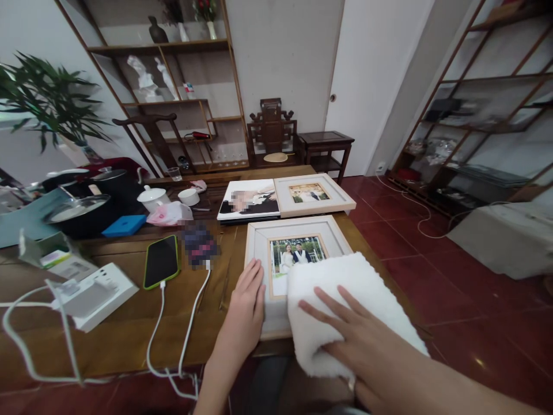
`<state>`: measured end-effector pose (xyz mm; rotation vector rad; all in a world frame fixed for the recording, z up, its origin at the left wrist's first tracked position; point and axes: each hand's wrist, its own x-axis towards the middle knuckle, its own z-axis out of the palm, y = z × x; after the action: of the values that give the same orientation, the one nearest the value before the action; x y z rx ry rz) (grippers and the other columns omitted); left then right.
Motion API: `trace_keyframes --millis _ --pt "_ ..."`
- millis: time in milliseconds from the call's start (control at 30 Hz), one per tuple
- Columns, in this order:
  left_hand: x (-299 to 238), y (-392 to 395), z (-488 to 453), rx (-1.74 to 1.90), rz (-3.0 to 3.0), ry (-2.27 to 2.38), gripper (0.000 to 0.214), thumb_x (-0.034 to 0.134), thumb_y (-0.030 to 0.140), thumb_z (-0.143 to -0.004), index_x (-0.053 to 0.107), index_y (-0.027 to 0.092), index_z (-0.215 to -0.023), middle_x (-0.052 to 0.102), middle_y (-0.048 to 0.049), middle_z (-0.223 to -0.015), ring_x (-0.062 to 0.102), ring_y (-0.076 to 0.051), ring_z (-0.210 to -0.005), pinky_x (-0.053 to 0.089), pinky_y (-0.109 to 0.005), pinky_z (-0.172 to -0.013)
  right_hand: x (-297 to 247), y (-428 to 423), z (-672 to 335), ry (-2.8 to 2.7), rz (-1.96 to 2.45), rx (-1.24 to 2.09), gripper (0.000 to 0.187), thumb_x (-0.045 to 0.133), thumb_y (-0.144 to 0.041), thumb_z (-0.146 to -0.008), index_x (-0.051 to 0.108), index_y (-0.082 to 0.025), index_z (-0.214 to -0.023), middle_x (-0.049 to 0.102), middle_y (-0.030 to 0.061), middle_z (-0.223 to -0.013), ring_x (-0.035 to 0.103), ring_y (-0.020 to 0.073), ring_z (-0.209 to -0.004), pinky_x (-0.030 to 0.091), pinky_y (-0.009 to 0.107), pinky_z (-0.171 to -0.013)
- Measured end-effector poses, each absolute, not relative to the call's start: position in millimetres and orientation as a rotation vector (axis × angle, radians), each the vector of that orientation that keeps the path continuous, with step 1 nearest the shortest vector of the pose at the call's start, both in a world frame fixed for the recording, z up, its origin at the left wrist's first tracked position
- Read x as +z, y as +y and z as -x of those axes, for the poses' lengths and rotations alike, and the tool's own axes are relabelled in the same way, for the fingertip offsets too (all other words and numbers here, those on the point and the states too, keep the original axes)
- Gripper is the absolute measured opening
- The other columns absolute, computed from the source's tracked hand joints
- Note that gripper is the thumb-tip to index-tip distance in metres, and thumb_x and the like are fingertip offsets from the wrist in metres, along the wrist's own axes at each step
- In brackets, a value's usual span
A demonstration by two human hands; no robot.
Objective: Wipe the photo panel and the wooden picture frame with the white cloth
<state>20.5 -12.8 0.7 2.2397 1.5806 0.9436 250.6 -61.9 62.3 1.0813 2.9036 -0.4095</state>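
A light wood picture frame point(253, 242) with a pale mat and a photo of two people lies flat near the table's front edge. My left hand point(247, 305) rests along its left side, fingers stretched out close together over the border. My right hand point(345, 328) presses a folded white fluffy towel point(371, 276) onto the frame's lower right, fingers spread on top and the thumb side tucked into a fold. The towel covers that corner and part of the photo, and hangs past the frame's right side.
Behind lie another framed photo point(319, 206) and a black-and-white picture panel point(225, 199). Leftward are a charging phone point(161, 262), a blurred-out item, white cables point(189, 323), a white box point(108, 294), a blue box point(124, 225) and a pan point(80, 213). The table's right edge runs nearby.
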Motion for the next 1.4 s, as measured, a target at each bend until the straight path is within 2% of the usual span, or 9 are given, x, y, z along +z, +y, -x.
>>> trace_keyframes --millis 200,400,600,767,900,967,1100,1233,1400 --pt "0.8 -13.8 -18.7 0.936 -2.255 1.556 0.042 0.033 0.023 -0.092 0.046 0.012 -0.131 0.044 -0.0153 -0.140 0.035 -0.024 -0.133 0.032 -0.047 -0.109 51.3 2.8 -246.6 2.962 -1.279 -0.122 0.049 0.054 -0.011 -0.070 0.060 -0.022 -0.117 0.034 0.0049 -0.146 0.019 0.0293 -0.137 0.016 0.054 -0.110" --pt "1.8 -14.5 -18.6 0.934 -2.246 1.567 0.042 0.034 0.023 -0.092 0.046 0.014 -0.131 0.044 -0.0139 -0.141 0.036 -0.024 -0.133 0.033 -0.046 -0.108 44.0 81.4 -247.4 2.949 -1.476 0.240 0.050 0.048 -0.010 -0.073 0.057 -0.018 -0.122 0.031 0.0071 -0.148 0.015 0.0311 -0.137 0.017 0.055 -0.108" --pt "1.5 -14.3 -19.6 0.956 -2.231 1.570 0.042 0.035 0.023 -0.092 0.047 0.013 -0.130 0.044 -0.0146 -0.140 0.036 -0.024 -0.133 0.033 -0.046 -0.109 52.5 57.5 -244.6 2.986 -1.281 -0.037 0.050 0.048 -0.008 -0.071 0.061 -0.021 -0.116 0.034 0.0051 -0.146 0.014 0.0298 -0.138 0.013 0.058 -0.108" --pt "-1.6 -13.3 -19.8 0.994 -2.226 1.563 0.041 0.034 0.022 -0.092 0.047 0.015 -0.131 0.045 -0.0134 -0.139 0.037 -0.023 -0.132 0.034 -0.047 -0.108 76.2 -26.2 -245.8 2.887 -1.064 -0.360 0.041 0.053 -0.014 -0.072 0.064 -0.024 -0.110 0.036 0.0029 -0.145 0.021 0.0312 -0.136 0.022 0.059 -0.106" --pt "-1.3 -13.1 -19.7 0.981 -2.227 1.557 0.042 0.033 0.023 -0.092 0.047 0.015 -0.131 0.045 -0.0132 -0.140 0.036 -0.023 -0.133 0.032 -0.047 -0.109 76.3 -64.9 -242.4 2.863 -0.892 -0.421 0.024 0.061 -0.023 -0.071 0.069 -0.030 -0.093 0.029 -0.0020 -0.147 0.023 0.0345 -0.134 0.027 0.059 -0.105" --pt "-0.4 -13.0 -19.4 0.973 -2.233 1.552 0.042 0.032 0.023 -0.092 0.047 0.014 -0.131 0.045 -0.0137 -0.139 0.036 -0.023 -0.133 0.032 -0.047 -0.109 68.0 -65.2 -239.8 2.908 -0.874 -0.433 0.028 0.063 -0.026 -0.070 0.069 -0.028 -0.097 0.023 -0.0008 -0.149 0.018 0.0367 -0.135 0.023 0.062 -0.105" --pt "0.2 -13.0 -18.3 0.947 -2.244 1.536 0.042 0.032 0.023 -0.093 0.046 0.013 -0.131 0.044 -0.0144 -0.140 0.035 -0.023 -0.133 0.032 -0.047 -0.109 53.9 -33.4 -238.2 2.970 -1.101 -0.361 0.050 0.058 -0.016 -0.071 0.058 -0.020 -0.120 0.024 0.0063 -0.150 0.012 0.0335 -0.137 0.017 0.060 -0.108" --pt "-0.9 -13.2 -17.6 0.930 -2.242 1.542 0.042 0.032 0.022 -0.093 0.045 0.013 -0.131 0.043 -0.0148 -0.141 0.033 -0.022 -0.134 0.031 -0.047 -0.109 51.6 25.4 -240.0 2.978 -1.217 -0.125 0.054 0.052 -0.004 -0.070 0.057 -0.019 -0.121 0.028 0.0068 -0.149 0.014 0.0314 -0.137 0.019 0.056 -0.108" --pt "-0.7 -13.4 -17.1 0.954 -2.227 1.539 0.041 0.034 0.022 -0.092 0.045 0.016 -0.131 0.043 -0.0134 -0.141 0.035 -0.023 -0.133 0.034 -0.046 -0.108 52.8 83.5 -236.3 2.957 -1.213 0.191 0.056 0.052 -0.003 -0.069 0.055 -0.016 -0.124 0.023 0.0087 -0.150 0.006 0.0364 -0.137 0.012 0.064 -0.105"
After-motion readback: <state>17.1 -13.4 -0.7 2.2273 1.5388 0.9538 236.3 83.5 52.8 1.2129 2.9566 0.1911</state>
